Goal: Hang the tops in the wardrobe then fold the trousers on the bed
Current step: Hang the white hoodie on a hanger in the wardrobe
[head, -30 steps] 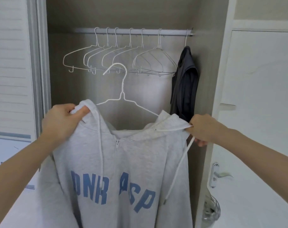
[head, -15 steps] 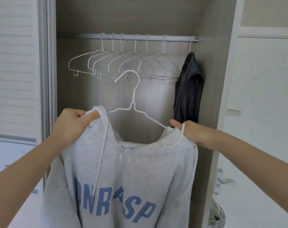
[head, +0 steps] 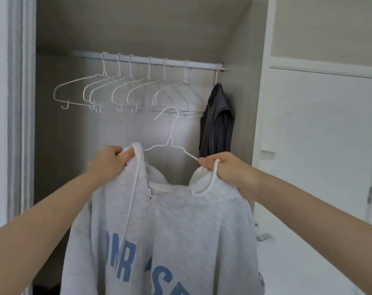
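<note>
At centre frame the left hand (head: 108, 161) pinches the left shoulder of a grey hoodie (head: 166, 235), and the right hand (head: 221, 167) grips its right shoulder together with a loop of white drawstring (head: 208, 186). A white wire hanger (head: 170, 141) sits inside the neck, its hook below the wardrobe rail (head: 202, 65). Empty hangers (head: 125, 92) hang along the rail, and a dark top (head: 218, 122) hangs at its right end.
</note>
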Demonstrator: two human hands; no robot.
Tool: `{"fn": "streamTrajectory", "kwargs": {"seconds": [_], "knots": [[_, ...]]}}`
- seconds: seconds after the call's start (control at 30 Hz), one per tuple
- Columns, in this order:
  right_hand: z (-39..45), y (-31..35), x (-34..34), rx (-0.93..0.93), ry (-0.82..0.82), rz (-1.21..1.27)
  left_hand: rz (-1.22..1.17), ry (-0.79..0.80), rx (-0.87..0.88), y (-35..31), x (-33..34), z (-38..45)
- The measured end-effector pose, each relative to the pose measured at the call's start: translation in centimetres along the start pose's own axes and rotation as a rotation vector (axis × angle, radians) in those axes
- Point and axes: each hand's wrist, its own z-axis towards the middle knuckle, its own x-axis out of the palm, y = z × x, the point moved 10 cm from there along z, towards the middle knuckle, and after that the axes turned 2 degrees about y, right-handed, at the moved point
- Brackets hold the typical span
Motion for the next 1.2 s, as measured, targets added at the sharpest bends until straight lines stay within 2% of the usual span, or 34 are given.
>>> {"fn": "streamTrajectory", "kwargs": {"seconds": [0.07, 0.13, 0.23, 0.33, 0.47, 0.8, 0.97, 1.07, 1.2], "knots": [[-0.5, 0.2, -1.3, 0.048, -0.062, 0.094, 0.143, 0.129, 0.068, -2.2, 2.7, 0.3], [-0.9, 0.5, -2.6, 0.072, -0.112, 0.107, 0.14, 0.239, 0.117, -4.5, 5.1, 0.1], [-1.7, 1.2, -4.8, 0.1, -0.219, 0.068, -0.136, 0.387, 0.152, -8.1, 7.9, -1.2], [-2.1, 2.0, -6.6, 0.125, -0.32, 0.05, -0.431, 0.544, 0.067, -10.4, 10.5, -3.1], [-1.0, 3.6, -7.6, 0.119, -0.449, -0.009, -0.581, 0.669, 0.037, -12.4, 12.7, -5.1], [5.9, 8.3, -8.7, -0.05, -0.627, 0.047, -0.756, 0.679, 0.184, -13.5, 11.4, -5.5], [10.5, 9.4, -9.7, -0.123, -0.722, 0.16, -0.626, 0.77, 0.289, -13.6, 12.5, -6.5], [13.1, 10.0, -10.2, -0.123, -0.766, 0.113, -0.452, 0.614, 0.281, -12.6, 13.6, -4.2], [16.9, 11.9, -11.2, -0.167, -0.816, -0.075, -0.365, 0.41, 0.348, -13.2, 14.1, 0.5]]}}
